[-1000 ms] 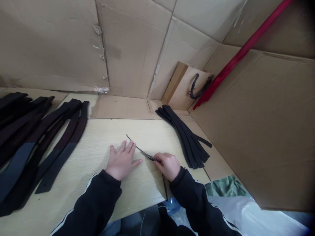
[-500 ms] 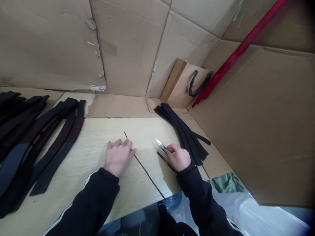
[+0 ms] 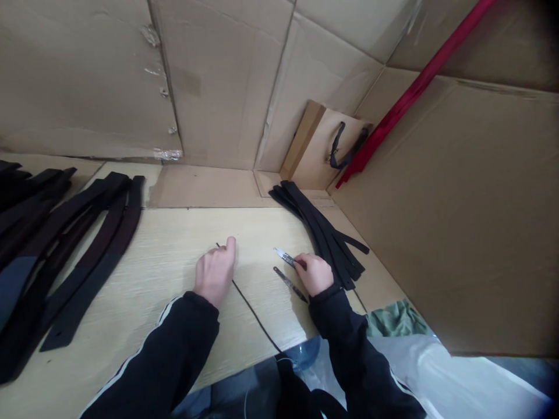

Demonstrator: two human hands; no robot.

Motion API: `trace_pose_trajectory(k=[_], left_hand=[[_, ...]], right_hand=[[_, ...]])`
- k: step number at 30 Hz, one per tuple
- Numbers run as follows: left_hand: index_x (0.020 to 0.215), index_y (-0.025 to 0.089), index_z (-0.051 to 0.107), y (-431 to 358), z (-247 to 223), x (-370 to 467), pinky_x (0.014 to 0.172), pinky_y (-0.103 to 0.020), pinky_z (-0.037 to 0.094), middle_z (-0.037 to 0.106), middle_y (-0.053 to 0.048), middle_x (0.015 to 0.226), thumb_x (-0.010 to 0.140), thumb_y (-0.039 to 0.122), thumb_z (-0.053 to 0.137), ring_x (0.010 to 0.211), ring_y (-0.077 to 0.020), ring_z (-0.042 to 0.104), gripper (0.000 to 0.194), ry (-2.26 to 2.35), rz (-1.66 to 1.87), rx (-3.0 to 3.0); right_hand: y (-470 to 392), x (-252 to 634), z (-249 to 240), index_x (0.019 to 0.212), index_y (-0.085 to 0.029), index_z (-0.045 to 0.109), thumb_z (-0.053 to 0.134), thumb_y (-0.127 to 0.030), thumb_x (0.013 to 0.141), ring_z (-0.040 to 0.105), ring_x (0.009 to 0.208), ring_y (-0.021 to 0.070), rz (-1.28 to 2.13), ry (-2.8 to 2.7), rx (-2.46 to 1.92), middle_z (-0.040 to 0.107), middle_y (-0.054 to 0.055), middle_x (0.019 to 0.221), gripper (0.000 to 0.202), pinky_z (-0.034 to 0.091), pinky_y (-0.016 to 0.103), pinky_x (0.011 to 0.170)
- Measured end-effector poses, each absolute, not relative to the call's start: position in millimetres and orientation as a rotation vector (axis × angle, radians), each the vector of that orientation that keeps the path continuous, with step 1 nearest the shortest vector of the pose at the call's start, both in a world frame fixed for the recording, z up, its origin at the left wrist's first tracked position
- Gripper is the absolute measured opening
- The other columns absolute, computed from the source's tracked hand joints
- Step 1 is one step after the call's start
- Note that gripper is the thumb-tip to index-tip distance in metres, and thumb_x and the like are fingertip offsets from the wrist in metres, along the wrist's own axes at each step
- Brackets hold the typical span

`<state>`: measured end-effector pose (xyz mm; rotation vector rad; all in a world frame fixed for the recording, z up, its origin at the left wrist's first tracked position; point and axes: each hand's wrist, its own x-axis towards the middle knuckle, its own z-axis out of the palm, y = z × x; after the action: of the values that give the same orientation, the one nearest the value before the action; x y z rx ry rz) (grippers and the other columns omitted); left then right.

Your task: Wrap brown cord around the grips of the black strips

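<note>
Where the left hand (image 3: 215, 274) rests over the bench (image 3: 174, 238): fingers curled in, thumb upright; whether they grip the cord, cannot tell.

Item: one thin dark cord (image 3: 253, 311), its far tip showing just beyond the left hand, the remainder running from beneath that hand toward the near edge, between both hands.

Right hand (image 3: 315, 273): closed, grasping one small metal tool (image 3: 283, 256), bright point directed toward the left hand.

Item: one slim dark piece (image 3: 290, 285), kind unclear, just on the near side of the right hand's fingers.

Item: one fanned bundle of black strips (image 3: 321, 233), just beyond and beside the right hand.

Item: one heap of dark strips (image 3: 87, 244), well to the left of the left hand.

Item: one length of red material (image 3: 406, 99), slanting well beyond the right hand.

Item: one green cloth (image 3: 399, 319), right of the right hand, nearer the wearer.
</note>
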<state>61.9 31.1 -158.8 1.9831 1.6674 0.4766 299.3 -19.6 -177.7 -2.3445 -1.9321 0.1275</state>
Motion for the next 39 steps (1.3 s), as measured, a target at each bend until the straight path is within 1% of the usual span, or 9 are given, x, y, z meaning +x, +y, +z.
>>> trace_pose_trajectory(k=[5,10,14,20,23,26,30,34,39], left_hand=[[0.113,0.015,0.056,36,-169,59,0.081,-0.042,0.051,0.062,-0.008,0.109,0.088,0.028,0.057,0.093,-0.0208,0.062,0.028,1.517,0.801,1.701],[0.109,0.014,0.057,44,-169,57,0.076,-0.038,0.054,0.063,-0.006,0.103,0.088,0.025,0.058,0.088,-0.0187,0.063,0.024,1.298,1.031,1.249],[0.104,0.013,0.059,45,-163,55,0.07,-0.034,0.055,0.064,-0.004,0.096,0.087,0.021,0.058,0.081,-0.0163,0.064,0.018,1.139,1.018,0.922],[0.092,0.012,0.06,43,-154,51,0.065,-0.028,0.054,0.066,-0.001,0.086,0.084,0.007,0.059,0.073,-0.0129,0.065,0.009,1.014,0.925,0.676],[0.09,0.012,0.06,43,-154,51,0.059,-0.024,0.053,0.064,0.001,0.08,0.083,0.007,0.06,0.067,-0.0111,0.062,0.009,0.969,0.876,0.657],[0.091,0.012,0.06,42,-156,52,0.056,-0.023,0.052,0.062,0.002,0.076,0.085,0.01,0.06,0.063,-0.0102,0.061,0.006,0.945,0.855,0.661],[0.09,0.012,0.061,42,-158,53,0.059,-0.025,0.052,0.062,0.002,0.077,0.085,0.014,0.06,0.064,-0.0107,0.061,0.005,0.94,0.857,0.664],[0.092,0.012,0.063,41,-156,53,0.064,-0.028,0.053,0.065,0.0,0.08,0.084,0.011,0.061,0.068,-0.0118,0.062,0.008,0.936,0.847,0.647],[0.088,0.011,0.068,40,-155,53,0.071,-0.024,0.051,0.07,-0.001,0.083,0.077,0.003,0.065,0.072,-0.0099,0.063,0.014,0.922,0.853,0.619]], right_hand=[[-19,300,-179,0.103,-0.016,0.06,0.052,-0.031,0.091,0.062,0.086,0.0157,0.148,-1.939,-2.353,0.063,0.005,0.102,0.02,0.054,0.035,0.075],[-18,301,-180,0.104,-0.016,0.06,0.052,-0.031,0.091,0.062,0.088,0.0161,0.18,-1.945,-2.35,0.063,0.006,0.104,0.021,0.053,0.035,0.077],[-16,301,-178,0.105,-0.016,0.06,0.052,-0.031,0.091,0.062,0.09,0.0166,0.215,-1.958,-2.343,0.063,0.006,0.106,0.021,0.053,0.036,0.078],[-11,304,-172,0.104,-0.016,0.06,0.053,-0.031,0.091,0.062,0.088,0.0162,0.273,-2.0,-2.333,0.063,0.006,0.105,0.021,0.053,0.036,0.077],[-9,304,-170,0.104,-0.016,0.06,0.053,-0.032,0.091,0.062,0.086,0.0158,0.296,-1.991,-2.347,0.063,0.006,0.103,0.022,0.053,0.035,0.076],[-10,305,-167,0.103,-0.016,0.06,0.053,-0.034,0.091,0.062,0.083,0.0151,0.297,-1.935,-2.372,0.064,0.005,0.1,0.023,0.053,0.034,0.074],[-14,324,-154,0.105,-0.016,0.06,0.051,-0.036,0.091,0.062,0.083,0.0151,0.163,-1.706,-2.483,0.064,0.005,0.1,0.026,0.053,0.034,0.074],[-20,356,-140,0.11,-0.016,0.057,0.05,-0.036,0.092,0.062,0.088,0.0172,-0.034,-1.381,-2.663,0.062,0.006,0.104,0.027,0.052,0.038,0.078],[-20,377,-141,0.11,-0.016,0.058,0.052,-0.038,0.09,0.061,0.092,0.0186,0.028,-1.276,-2.79,0.062,0.007,0.108,0.03,0.052,0.04,0.08]])
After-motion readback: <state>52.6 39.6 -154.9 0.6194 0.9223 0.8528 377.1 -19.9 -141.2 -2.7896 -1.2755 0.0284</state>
